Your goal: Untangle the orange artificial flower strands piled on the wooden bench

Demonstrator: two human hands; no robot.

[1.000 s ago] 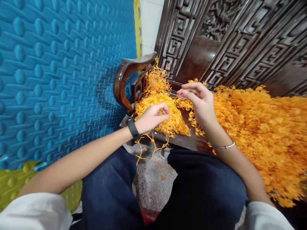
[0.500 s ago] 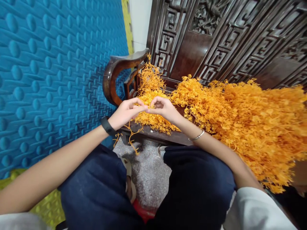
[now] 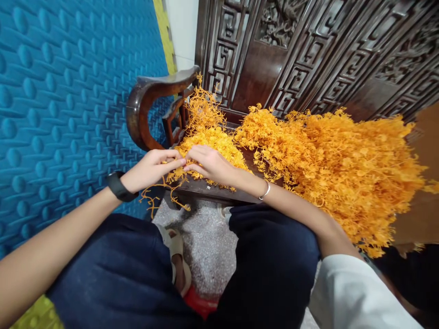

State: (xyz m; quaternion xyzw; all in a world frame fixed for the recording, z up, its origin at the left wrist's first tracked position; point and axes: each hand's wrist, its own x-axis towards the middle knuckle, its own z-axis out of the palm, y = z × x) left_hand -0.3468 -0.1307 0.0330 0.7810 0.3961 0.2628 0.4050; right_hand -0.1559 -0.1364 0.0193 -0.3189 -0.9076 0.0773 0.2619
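My left hand [image 3: 154, 169] is closed in a pinch, with a bare orange plastic stem [image 3: 176, 201] hanging forked below it. My right hand [image 3: 209, 162] meets it fingertip to fingertip, also pinching; whatever lies between its fingers is too small to make out. Just beyond and under both hands, a small heap of orange plastic sprigs [image 3: 219, 139] covers part of the dark wooden seat [image 3: 222, 194].
A large pile of orange artificial foliage [image 3: 343, 169] fills the right side of the bench. At the left rises a curved wooden armrest [image 3: 135, 109]; behind stands a carved backrest [image 3: 260, 73]. A blue foam mat [image 3: 68, 114] covers the left, and a cardboard box [image 3: 425, 137] shows at right.
The whole view has shifted, so the bench and piles appear further left. My hands have moved left and slightly lower, and the right hand's fingers have turned downward. The stem still hangs below the left hand.
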